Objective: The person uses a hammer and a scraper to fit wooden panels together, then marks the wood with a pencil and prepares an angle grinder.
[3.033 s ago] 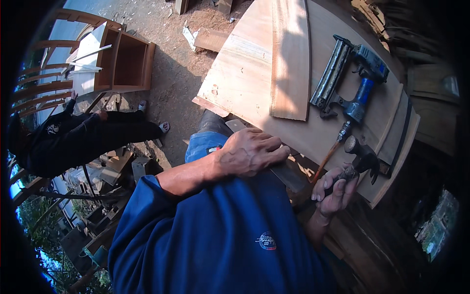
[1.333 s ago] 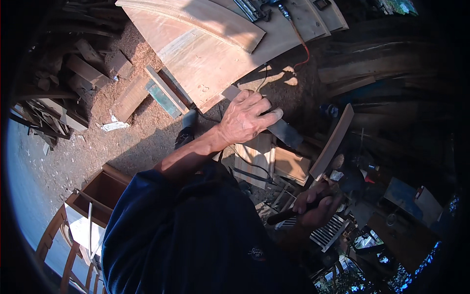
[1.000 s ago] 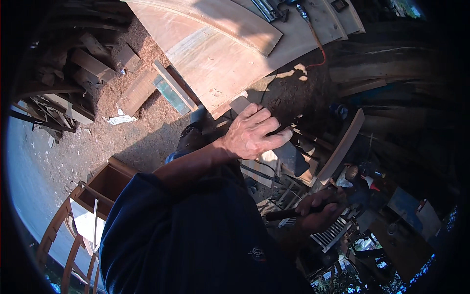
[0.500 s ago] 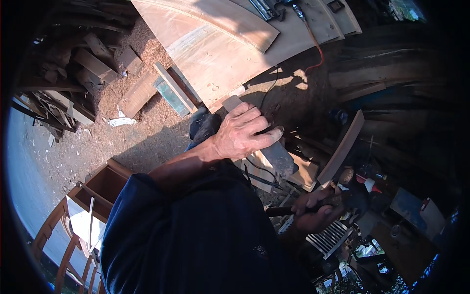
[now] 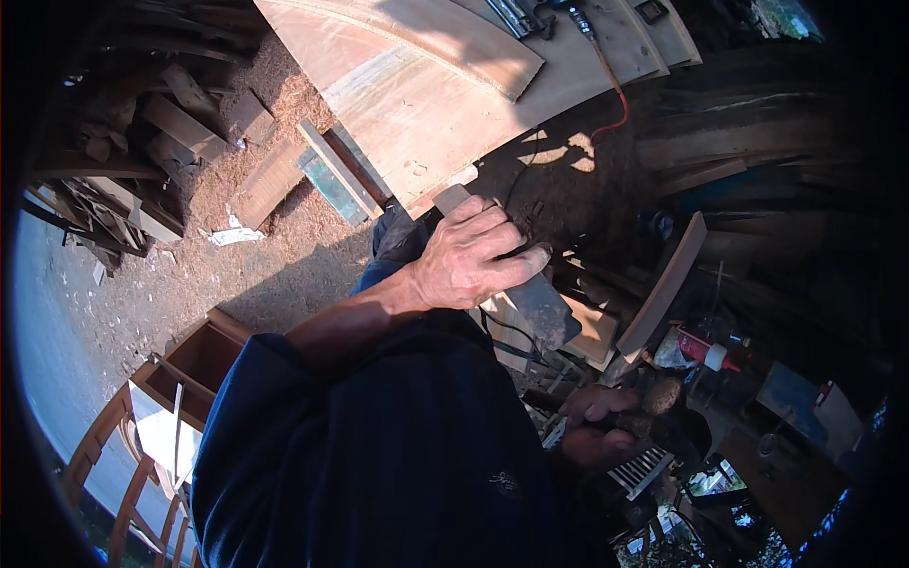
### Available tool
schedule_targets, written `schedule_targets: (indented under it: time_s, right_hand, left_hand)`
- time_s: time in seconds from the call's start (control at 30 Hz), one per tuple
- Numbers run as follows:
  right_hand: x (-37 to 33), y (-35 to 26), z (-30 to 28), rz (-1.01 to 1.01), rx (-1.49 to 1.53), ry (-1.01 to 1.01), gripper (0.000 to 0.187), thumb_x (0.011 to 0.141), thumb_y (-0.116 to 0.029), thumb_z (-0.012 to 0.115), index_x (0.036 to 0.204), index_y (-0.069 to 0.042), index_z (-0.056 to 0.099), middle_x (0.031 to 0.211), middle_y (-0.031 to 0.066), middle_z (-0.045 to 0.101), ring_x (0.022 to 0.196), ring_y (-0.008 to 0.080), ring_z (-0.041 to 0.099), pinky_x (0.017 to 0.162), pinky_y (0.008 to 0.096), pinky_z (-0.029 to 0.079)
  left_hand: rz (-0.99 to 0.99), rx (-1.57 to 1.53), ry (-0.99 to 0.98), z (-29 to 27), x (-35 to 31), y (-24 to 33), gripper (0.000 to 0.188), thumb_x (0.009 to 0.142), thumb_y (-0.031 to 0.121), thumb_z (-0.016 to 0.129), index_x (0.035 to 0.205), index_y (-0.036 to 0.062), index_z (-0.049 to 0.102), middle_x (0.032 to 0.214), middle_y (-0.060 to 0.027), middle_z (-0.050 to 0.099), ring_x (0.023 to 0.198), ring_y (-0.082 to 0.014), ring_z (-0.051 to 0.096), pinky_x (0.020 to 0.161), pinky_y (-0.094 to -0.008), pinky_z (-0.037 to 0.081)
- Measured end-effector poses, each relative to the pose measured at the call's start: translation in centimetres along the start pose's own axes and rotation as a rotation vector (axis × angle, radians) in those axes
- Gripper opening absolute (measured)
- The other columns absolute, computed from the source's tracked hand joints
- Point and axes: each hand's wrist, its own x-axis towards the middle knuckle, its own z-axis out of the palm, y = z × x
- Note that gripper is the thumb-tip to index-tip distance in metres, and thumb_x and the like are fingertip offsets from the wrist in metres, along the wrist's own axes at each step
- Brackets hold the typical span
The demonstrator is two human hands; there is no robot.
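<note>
My left hand (image 5: 464, 256), in sunlight, is closed over a long grey-brown block (image 5: 554, 317). The fingers wrap its upper side, and its narrow end (image 5: 452, 199) points toward the corner of a plywood sheet (image 5: 426, 123). In shadow at the lower right, my right hand (image 5: 601, 426) grips a dark hammer-like tool (image 5: 682, 426) with a round brown end. That tool is apart from the block. Shadow hides much of its shape and part of my right fingers.
A curved board (image 5: 473, 47) and a metal tool (image 5: 511, 14) lie on the plywood. An orange cord (image 5: 622, 109) hangs over its edge. Wood offcuts (image 5: 185, 128) litter the left ground. A curved strip (image 5: 663, 284) and a red bottle (image 5: 701, 350) stand on the right; a wooden frame (image 5: 118, 426) is lower left.
My right hand has shifted slightly left and down, and the tool in it has turned, uncovering the red bottle. My left hand and the block have barely moved.
</note>
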Motion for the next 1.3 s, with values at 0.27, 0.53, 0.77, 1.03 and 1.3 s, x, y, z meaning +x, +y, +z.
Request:
schedule_targets:
  time_s: [0.27, 0.53, 0.77, 1.03, 1.3]
  right_hand:
    - [-2.0, 2.1, 1.0, 0.073, -0.153, -0.019, 0.065, 0.099, -0.057, 0.055, 0.122, 0.002, 0.038, 0.07, 0.0069, 0.051, 0.043, 0.0146, 0.048, 0.04, 0.0296, 0.045]
    - [-4.9, 3.3, 0.6, 0.017, -0.537, 0.158, 0.053, 0.1, -0.048, 0.053, 0.117, 0.001, 0.042, 0.066, 0.0067, 0.053, 0.047, 0.0156, 0.05, 0.044, 0.0277, 0.043]
    - [-5.3, 4.0, 0.5, -0.096, -0.848, 0.134, 0.045, 0.101, -0.041, 0.052, 0.113, 0.002, 0.047, 0.065, 0.0084, 0.056, 0.053, 0.0188, 0.055, 0.048, 0.0281, 0.045]
    - [-4.5, 4.1, 1.4, -0.174, -0.919, 0.137, 0.028, 0.097, -0.023, 0.06, 0.108, 0.002, 0.052, 0.075, 0.0123, 0.06, 0.06, 0.0249, 0.062, 0.051, 0.0337, 0.051]
    - [-2.8, 3.5, 1.0, -0.892, -1.813, -0.151, 0.032, 0.097, -0.029, 0.065, 0.092, 0.002, 0.055, 0.076, 0.0158, 0.059, 0.065, 0.0229, 0.064, 0.057, 0.0337, 0.055]
  left_hand:
    - [-0.023, -0.013, 0.017, 0.4, -0.1, -0.1, 0.034, 0.067, 0.021, 0.067, 0.1, 0.015, 0.07, 0.074, -0.001, 0.043, 0.071, -0.0196, 0.051, 0.074, -0.0352, 0.041]
    - [0.026, -0.015, 0.033, 0.7, 0.0, -0.5, 0.035, 0.062, 0.023, 0.067, 0.097, 0.0138, 0.069, 0.074, -0.0012, 0.046, 0.069, -0.0194, 0.052, 0.066, -0.0343, 0.041]
    - [-0.034, -0.084, 0.04, 0.2, 0.1, -0.6, 0.032, 0.066, 0.022, 0.065, 0.097, 0.0121, 0.07, 0.074, -0.003, 0.049, 0.07, -0.022, 0.056, 0.063, -0.0361, 0.044]
    - [0.006, -0.06, -0.006, 0.6, -0.3, -0.9, 0.031, 0.067, 0.024, 0.065, 0.095, 0.012, 0.07, 0.076, -0.003, 0.053, 0.07, -0.0228, 0.058, 0.063, -0.037, 0.045]
    - [-0.007, -0.04, 0.011, 0.3, -0.2, -1.1, 0.033, 0.065, 0.025, 0.063, 0.094, 0.0114, 0.07, 0.074, -0.0031, 0.052, 0.069, -0.0228, 0.058, 0.062, -0.0353, 0.046]
